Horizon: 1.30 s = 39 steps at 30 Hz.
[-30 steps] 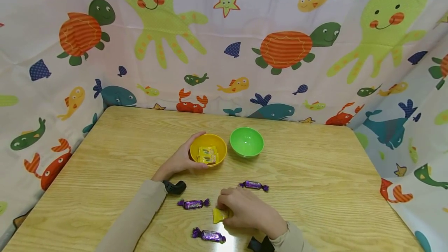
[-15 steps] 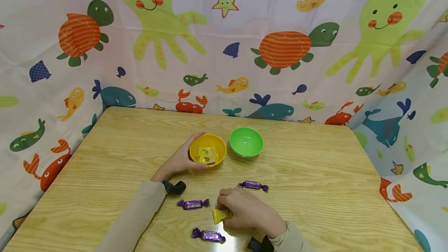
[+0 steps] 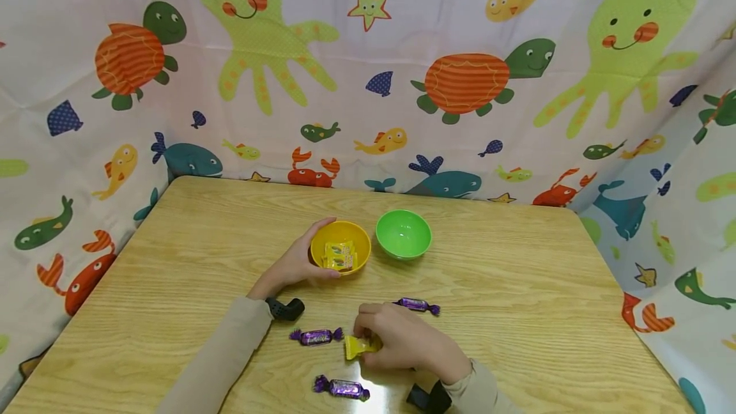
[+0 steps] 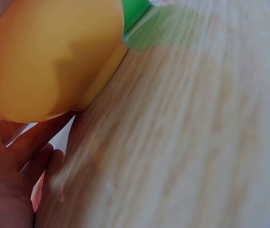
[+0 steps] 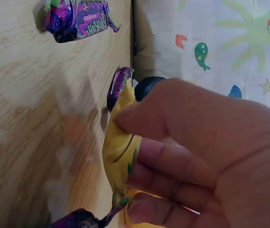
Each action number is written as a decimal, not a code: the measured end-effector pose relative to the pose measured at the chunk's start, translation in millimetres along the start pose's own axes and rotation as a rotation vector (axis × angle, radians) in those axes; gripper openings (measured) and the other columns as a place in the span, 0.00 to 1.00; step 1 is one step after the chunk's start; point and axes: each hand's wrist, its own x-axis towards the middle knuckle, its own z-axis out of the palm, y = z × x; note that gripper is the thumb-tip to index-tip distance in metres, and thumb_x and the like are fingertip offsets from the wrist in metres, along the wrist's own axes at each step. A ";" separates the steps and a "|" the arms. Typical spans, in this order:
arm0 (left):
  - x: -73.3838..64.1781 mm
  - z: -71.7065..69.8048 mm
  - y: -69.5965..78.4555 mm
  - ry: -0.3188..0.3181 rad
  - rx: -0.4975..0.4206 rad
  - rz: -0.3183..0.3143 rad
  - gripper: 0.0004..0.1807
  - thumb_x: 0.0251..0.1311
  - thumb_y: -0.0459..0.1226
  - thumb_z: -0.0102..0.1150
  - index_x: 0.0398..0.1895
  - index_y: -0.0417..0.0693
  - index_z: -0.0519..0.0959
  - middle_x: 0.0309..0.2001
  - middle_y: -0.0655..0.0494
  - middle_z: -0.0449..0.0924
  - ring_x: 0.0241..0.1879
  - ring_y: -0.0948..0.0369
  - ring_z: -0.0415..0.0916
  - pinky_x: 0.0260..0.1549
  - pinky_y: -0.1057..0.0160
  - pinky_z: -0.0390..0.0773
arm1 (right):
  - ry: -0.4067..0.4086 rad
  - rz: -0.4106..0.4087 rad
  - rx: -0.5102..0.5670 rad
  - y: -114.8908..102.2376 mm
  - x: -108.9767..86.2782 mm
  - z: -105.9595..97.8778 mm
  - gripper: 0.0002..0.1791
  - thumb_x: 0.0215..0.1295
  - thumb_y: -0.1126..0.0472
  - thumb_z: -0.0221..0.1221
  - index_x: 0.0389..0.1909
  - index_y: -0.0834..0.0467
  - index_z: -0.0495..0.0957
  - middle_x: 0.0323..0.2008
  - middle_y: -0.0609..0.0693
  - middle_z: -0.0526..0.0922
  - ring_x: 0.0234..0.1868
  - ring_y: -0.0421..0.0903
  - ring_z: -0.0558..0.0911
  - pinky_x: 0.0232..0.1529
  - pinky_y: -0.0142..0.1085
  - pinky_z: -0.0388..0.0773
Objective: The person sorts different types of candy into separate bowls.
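While a cloth backdrop (image 3: 322, 101) printed with octopuses, turtles and whales hangs beyond the yellow bowl (image 3: 348, 230), a wood-grain surface (image 3: 517, 273) stretches out around it. Two beige sleeves (image 3: 221, 350) reach in from the near side of the yellow bowl, those of one person at work with both hands.

The left hand (image 3: 294, 264) grips the yellow bowl at its left side, the fingers spread apart from the thumb and curved around the wall. The right hand (image 3: 402, 340) is low over the surface, nearer the person than the yellow bowl and to its right, its fingers drawn nearly together. Just beside the yellow bowl, on its right, stands a green bowl (image 3: 404, 235). Black wrist devices (image 3: 285, 309) show on both arms, on the near side of the yellow bowl.

Three purple-wrapped sweets (image 3: 317, 337) lie on the near side of the yellow bowl, one of them off to its right with an end hidden by the right hand. Yellow packets (image 3: 340, 262) rest inside the yellow bowl, their exact number unclear. On the bowl's near side, a yellow-wrapped sweet (image 3: 354, 347) is pinched between the right thumb and fingers (whether it touches the surface cannot be told).
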 end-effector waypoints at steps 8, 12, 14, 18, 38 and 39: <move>-1.1 0.7 4.3 -0.007 -0.024 -0.006 0.61 0.45 0.42 0.81 0.79 0.53 0.49 0.74 0.49 0.57 0.69 0.49 0.60 0.67 0.41 0.58 | -0.045 0.047 0.140 8.6 0.8 0.6 0.07 0.59 0.59 0.68 0.37 0.49 0.81 0.33 0.36 0.76 0.30 0.34 0.73 0.32 0.25 0.72; -0.2 0.5 4.7 -0.005 -0.020 -0.014 0.61 0.45 0.42 0.81 0.79 0.55 0.50 0.74 0.50 0.57 0.69 0.49 0.60 0.67 0.40 0.58 | -0.061 0.046 0.180 14.1 0.5 0.7 0.06 0.63 0.60 0.66 0.40 0.50 0.82 0.34 0.36 0.78 0.30 0.34 0.73 0.32 0.25 0.73; 1.2 0.4 0.3 -0.001 -0.007 -0.014 0.62 0.44 0.44 0.81 0.79 0.57 0.50 0.74 0.52 0.58 0.69 0.50 0.60 0.67 0.42 0.58 | -0.065 0.048 0.193 15.6 -0.4 0.5 0.06 0.64 0.61 0.65 0.42 0.51 0.82 0.35 0.37 0.78 0.29 0.34 0.73 0.30 0.25 0.73; 1.5 0.5 1.1 0.001 -0.003 -0.018 0.62 0.43 0.44 0.81 0.79 0.57 0.50 0.74 0.53 0.58 0.69 0.51 0.60 0.67 0.42 0.58 | -0.071 0.059 0.216 16.8 -2.1 -0.5 0.07 0.68 0.60 0.63 0.44 0.52 0.79 0.32 0.37 0.76 0.27 0.33 0.71 0.29 0.25 0.72; 0.6 1.5 1.3 0.000 0.000 -0.018 0.61 0.45 0.42 0.80 0.79 0.57 0.50 0.74 0.52 0.57 0.70 0.50 0.59 0.68 0.41 0.56 | -0.102 0.133 0.293 9.7 -5.9 -11.3 0.04 0.74 0.57 0.56 0.44 0.51 0.73 0.27 0.39 0.74 0.21 0.31 0.70 0.22 0.26 0.70; 0.5 1.3 1.2 -0.001 -0.006 -0.018 0.61 0.45 0.42 0.80 0.79 0.56 0.50 0.74 0.52 0.57 0.70 0.50 0.59 0.68 0.41 0.56 | -0.101 0.133 0.298 9.4 -6.0 -13.2 0.04 0.74 0.57 0.56 0.45 0.51 0.73 0.26 0.39 0.74 0.21 0.32 0.71 0.22 0.26 0.71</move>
